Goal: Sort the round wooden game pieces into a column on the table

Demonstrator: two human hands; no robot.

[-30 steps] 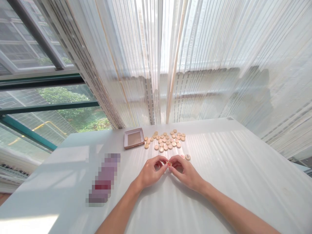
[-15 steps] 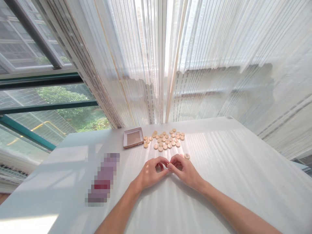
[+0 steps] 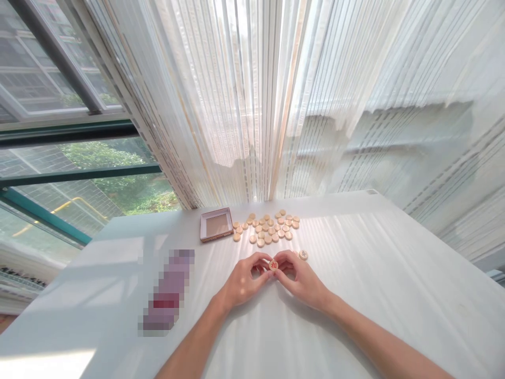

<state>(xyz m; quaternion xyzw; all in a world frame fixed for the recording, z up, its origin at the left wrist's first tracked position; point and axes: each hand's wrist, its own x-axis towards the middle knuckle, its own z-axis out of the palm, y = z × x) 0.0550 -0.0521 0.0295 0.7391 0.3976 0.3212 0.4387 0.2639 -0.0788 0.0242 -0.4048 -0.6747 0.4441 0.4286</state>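
Between my two hands is a round wooden Chinese chess piece [image 3: 273, 265], its face with a red character turned toward me. My left hand [image 3: 245, 277] pinches its left edge between thumb and fingers, while my right hand [image 3: 300, 275] grips the right edge the same way. Just beyond my right hand lies a chess piece with a dark character [image 3: 303, 255], face up. Another piece beside it is mostly hidden by my right fingers. Farther back, several plain-looking chess pieces [image 3: 270, 230] are spread in a loose cluster.
A shallow open box or lid [image 3: 231, 230] sits left of the cluster on the white table [image 3: 379, 273]. A blurred-out purple item [image 3: 169, 292] lies at the left. Striped sheer curtains [image 3: 244, 105] hang along the table's far edge, with a window [image 3: 79, 168] at the left.
The piece between my fingers has been turned so its red character now shows; before, it was mostly hidden. My hands have stayed in nearly the same place.
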